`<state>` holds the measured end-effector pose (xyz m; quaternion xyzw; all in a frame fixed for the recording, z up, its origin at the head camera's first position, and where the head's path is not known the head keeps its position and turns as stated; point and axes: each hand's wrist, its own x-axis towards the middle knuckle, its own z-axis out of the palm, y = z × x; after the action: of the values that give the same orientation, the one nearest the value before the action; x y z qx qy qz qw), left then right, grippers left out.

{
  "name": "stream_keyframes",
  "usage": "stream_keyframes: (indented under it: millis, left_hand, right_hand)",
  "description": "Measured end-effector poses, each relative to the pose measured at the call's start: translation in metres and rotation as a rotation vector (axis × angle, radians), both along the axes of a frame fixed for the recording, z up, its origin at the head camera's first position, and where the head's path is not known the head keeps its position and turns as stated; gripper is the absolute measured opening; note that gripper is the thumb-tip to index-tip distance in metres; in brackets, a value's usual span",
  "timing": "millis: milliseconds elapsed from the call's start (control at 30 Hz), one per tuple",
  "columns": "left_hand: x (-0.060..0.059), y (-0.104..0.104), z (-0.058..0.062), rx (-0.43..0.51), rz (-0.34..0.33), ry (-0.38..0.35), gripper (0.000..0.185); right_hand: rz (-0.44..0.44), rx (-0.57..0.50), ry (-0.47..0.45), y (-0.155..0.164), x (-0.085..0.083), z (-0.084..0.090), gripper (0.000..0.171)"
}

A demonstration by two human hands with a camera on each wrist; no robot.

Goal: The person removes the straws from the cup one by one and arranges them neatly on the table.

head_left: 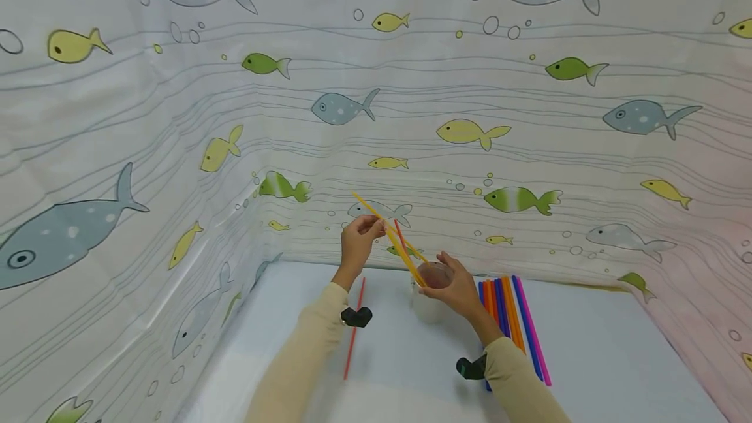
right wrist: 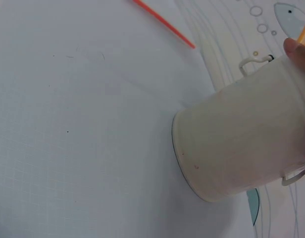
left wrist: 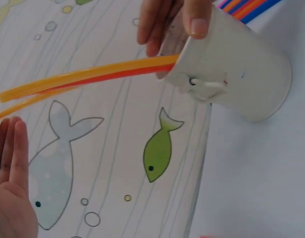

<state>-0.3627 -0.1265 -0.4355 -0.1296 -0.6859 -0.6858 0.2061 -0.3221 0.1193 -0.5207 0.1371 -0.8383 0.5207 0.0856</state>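
A person's right hand (head_left: pixel 455 287) grips the rim of a white cup (head_left: pixel 430 302) standing on a pale table (head_left: pixel 587 358), thumb and fingers curled over its mouth, while the left hand (head_left: pixel 360 240), raised just left of the cup, pinches the upper end of a yellow straw (head_left: pixel 384 224) whose lower end sits inside the cup beside a red straw (head_left: pixel 401 235). A row of coloured straws (head_left: pixel 514 318) lies just right of the cup; a single red straw (head_left: pixel 354 328) lies to its left. No writing or brand can be read anywhere. Only the left wrist view shows a small white lug on the cup's rim; only the right wrist view shows the cup's base meeting the table. A fish-print curtain (head_left: pixel 176 149) stands behind the cup
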Motion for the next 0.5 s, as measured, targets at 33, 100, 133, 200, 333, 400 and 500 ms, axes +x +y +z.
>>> stream_keyframes:
  millis: [33,100,133,200,333,400,500]
  left_hand:
    - [-0.001,-0.002,0.003,0.002,-0.002,0.008,0.027]
    - [0.0,-0.007,0.012,0.002,-0.004,0.017,0.027]
    - [0.001,-0.009,0.016,0.009,-0.003,0.019,0.026]
    - [0.004,-0.014,0.027,0.01,0.009,0.02,0.024]
    - [0.015,-0.024,0.052,-0.006,0.057,0.038,0.02]
    - [0.021,-0.029,0.063,-0.024,0.08,0.048,0.02]
    - [0.023,-0.037,0.069,-0.025,0.096,0.043,0.022]
  right_hand:
    - [0.003,0.001,0.004,0.001,0.0,0.0,0.103]
    - [0.006,0.002,0.007,0.001,0.0,-0.001,0.103]
    - [0.004,0.005,0.006,0.002,0.001,-0.001,0.103]
    - [0.003,0.006,0.005,0.002,0.001,-0.001,0.103]
    - [0.001,0.004,0.003,0.001,0.001,-0.001,0.102]
    - [0.0,0.006,0.001,0.001,0.0,0.0,0.104]
    - [-0.002,0.007,-0.005,0.001,-0.001,0.0,0.107]
